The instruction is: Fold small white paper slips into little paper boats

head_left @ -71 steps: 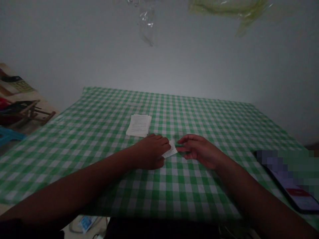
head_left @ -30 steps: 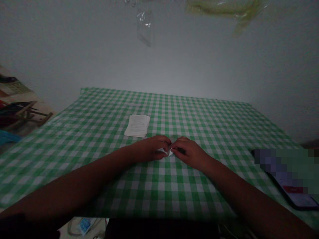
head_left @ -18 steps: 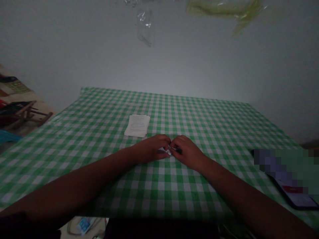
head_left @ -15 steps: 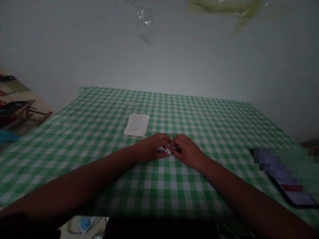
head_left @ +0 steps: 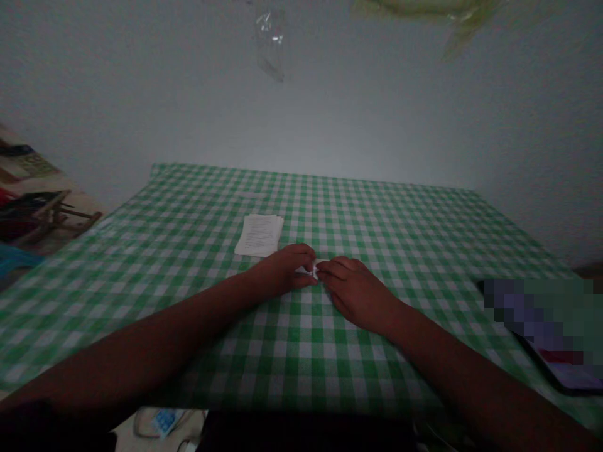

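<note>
My left hand [head_left: 286, 269] and my right hand [head_left: 354, 290] meet at the middle of a table under a green and white checked cloth [head_left: 188, 251]. Between their fingertips is a small white folded paper [head_left: 311, 270], mostly hidden by the fingers. Both hands are curled and pinch this paper against the cloth. Just beyond my left hand lies a small stack of white printed sheets [head_left: 259, 234].
A phone [head_left: 563, 367] with a lit screen lies at the table's right edge, partly blurred. Wooden furniture [head_left: 42, 213] stands on the floor at the left. Clear plastic [head_left: 268, 37] hangs on the pale wall behind. A small blue packet [head_left: 162, 422] lies on the floor below the table's front edge.
My right hand came left to meet my left hand on the small paper. The paper went from a flat slip under my left fingers to a small folded piece pinched by both hands.
</note>
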Demonstrator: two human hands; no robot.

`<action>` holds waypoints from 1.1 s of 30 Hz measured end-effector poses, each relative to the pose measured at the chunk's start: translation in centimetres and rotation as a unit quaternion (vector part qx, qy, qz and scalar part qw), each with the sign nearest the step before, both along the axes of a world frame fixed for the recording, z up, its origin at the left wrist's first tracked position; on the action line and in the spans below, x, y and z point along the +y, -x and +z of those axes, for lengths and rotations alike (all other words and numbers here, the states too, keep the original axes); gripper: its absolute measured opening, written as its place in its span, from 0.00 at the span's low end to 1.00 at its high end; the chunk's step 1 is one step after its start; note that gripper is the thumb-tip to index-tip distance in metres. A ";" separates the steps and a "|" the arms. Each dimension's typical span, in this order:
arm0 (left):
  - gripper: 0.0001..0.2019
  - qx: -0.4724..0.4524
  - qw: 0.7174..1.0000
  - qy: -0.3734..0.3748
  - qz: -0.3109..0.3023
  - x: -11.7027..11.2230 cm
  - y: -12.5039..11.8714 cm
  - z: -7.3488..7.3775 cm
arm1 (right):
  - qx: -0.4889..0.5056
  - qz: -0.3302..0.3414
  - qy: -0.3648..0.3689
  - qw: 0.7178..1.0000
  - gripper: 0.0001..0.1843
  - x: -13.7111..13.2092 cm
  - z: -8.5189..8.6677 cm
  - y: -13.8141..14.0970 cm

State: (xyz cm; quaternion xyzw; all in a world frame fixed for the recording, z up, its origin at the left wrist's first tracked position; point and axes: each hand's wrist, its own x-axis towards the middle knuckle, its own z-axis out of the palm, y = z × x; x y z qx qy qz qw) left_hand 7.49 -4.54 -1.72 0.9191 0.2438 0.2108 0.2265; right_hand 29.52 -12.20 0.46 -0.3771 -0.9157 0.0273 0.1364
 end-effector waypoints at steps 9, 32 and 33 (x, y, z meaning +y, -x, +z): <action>0.07 -0.014 1.000 0.025 0.006 0.2 0.4 -0.1 | -0.003 -0.003 0.030 1.000 0.22 -0.1 -0.5 -0.3; 0.11 0.017 1.000 -0.003 0.024 -0.5 -0.1 0.5 | 0.001 0.000 0.038 0.999 0.22 0.1 -0.6 -0.4; 0.11 0.020 0.999 -0.007 0.024 -0.5 -0.1 0.6 | -0.001 -0.001 0.037 0.999 0.22 0.1 -0.5 -0.4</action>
